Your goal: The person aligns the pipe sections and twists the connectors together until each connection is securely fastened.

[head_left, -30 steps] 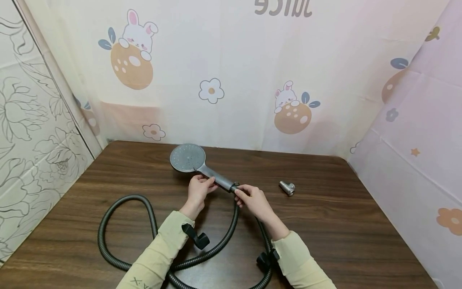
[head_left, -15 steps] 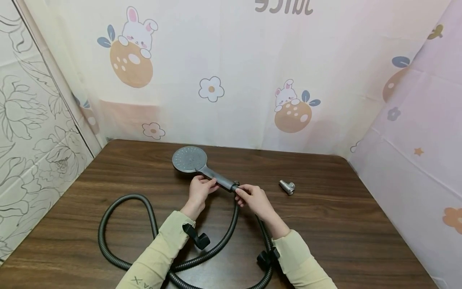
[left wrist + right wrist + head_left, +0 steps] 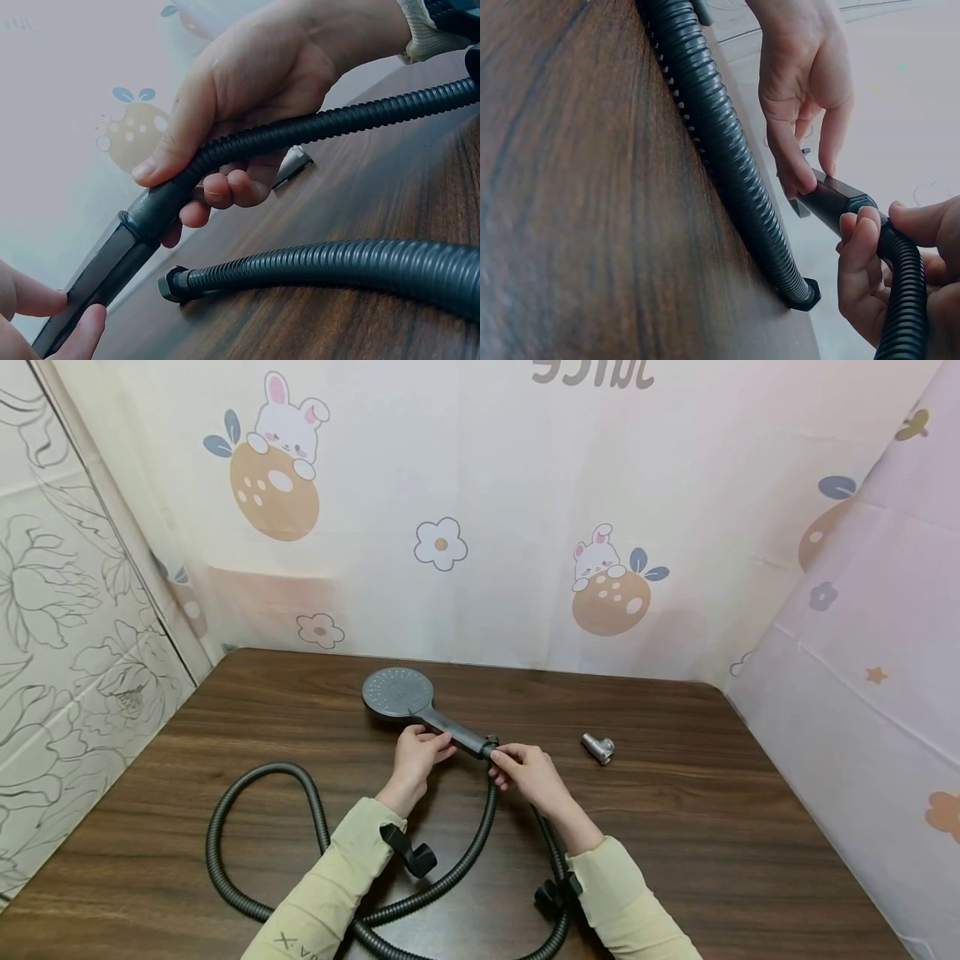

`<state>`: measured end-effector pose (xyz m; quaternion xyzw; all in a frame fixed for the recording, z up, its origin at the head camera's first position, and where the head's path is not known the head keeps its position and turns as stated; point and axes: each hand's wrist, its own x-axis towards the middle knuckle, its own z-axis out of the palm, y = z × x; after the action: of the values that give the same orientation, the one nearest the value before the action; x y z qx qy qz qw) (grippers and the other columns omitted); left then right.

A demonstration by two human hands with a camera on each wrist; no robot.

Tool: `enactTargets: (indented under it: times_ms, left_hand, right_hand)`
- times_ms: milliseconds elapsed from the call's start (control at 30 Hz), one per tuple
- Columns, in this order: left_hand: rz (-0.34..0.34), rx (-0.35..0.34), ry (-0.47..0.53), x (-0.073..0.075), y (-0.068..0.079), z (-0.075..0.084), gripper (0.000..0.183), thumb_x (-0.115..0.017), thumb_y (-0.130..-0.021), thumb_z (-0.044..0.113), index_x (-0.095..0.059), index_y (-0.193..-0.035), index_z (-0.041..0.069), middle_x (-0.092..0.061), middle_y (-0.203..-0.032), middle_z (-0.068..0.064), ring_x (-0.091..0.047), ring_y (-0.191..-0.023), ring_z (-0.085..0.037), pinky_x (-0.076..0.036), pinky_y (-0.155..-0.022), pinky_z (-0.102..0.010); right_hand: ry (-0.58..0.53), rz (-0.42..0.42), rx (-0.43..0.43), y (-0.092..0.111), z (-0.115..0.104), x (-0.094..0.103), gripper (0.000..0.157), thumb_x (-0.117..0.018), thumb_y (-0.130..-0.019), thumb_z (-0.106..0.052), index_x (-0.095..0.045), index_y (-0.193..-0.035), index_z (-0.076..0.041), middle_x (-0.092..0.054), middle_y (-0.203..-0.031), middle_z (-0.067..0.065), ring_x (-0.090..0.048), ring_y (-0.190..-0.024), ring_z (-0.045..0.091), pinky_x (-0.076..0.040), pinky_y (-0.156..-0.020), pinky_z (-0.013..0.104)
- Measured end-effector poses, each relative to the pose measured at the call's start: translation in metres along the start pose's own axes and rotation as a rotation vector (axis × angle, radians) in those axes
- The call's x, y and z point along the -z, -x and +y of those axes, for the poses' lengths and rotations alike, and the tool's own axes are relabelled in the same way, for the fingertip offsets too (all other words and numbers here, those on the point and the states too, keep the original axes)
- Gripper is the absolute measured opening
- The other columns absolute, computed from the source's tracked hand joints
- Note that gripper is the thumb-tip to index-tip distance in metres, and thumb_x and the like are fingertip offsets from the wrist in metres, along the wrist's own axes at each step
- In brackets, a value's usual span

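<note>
A grey handheld shower head (image 3: 397, 692) with a round, dotted face is held above the back of the wooden table. My left hand (image 3: 415, 762) pinches its handle (image 3: 459, 735) between thumb and fingers. At the handle's lower end, my right hand (image 3: 531, 781) grips the smooth connector (image 3: 156, 210) of a black ribbed hose (image 3: 337, 120). Connector and handle meet end to end in the left wrist view. The hose's other end, with a hexagonal nut (image 3: 174, 285), lies over the table beneath the right hand.
Long loops of the hose (image 3: 212, 843) spread across the table (image 3: 712, 827) under both forearms. A small metal T-shaped fitting (image 3: 598, 748) lies right of my right hand. Patterned curtains (image 3: 495, 602) stand behind the table and along its sides.
The shower head's round face has dipped and shifted slightly right, tilting a little. Both hands keep their holds at nearly the same spots; the hose and metal fitting stay put.
</note>
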<state>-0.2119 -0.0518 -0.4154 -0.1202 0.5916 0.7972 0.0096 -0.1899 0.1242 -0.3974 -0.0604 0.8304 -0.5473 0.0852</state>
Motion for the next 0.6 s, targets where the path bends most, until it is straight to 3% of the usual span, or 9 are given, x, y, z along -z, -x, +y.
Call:
enactTargets:
  times_ms: [333,600]
  left_hand:
    - [-0.024,0.014,-0.026,-0.002,-0.002,0.003,0.064,-0.055,-0.086,-0.005,-0.016,-0.136,-0.014,-0.045,-0.116,-0.035,-0.063,-0.087,-0.026,-0.052,-0.077,-0.031]
    - [-0.065,0.031,-0.005,-0.007,-0.010,0.008,0.056,-0.055,-0.086,-0.005,-0.024,-0.132,-0.015,-0.053,-0.109,-0.031,-0.065,-0.076,-0.019,-0.052,-0.077,-0.031]
  right_hand:
    - [-0.009,-0.019,-0.006,-0.005,0.000,0.007,0.027,-0.053,-0.092,-0.020,-0.062,-0.103,0.003,-0.064,-0.080,0.013,-0.059,-0.062,0.011,-0.053,-0.063,0.031]
    - [-0.029,-0.056,-0.001,-0.013,-0.002,0.021,0.029,-0.052,-0.093,-0.019,-0.060,-0.104,0.007,-0.063,-0.085,0.018,-0.058,-0.066,0.013,-0.052,-0.068,0.038]
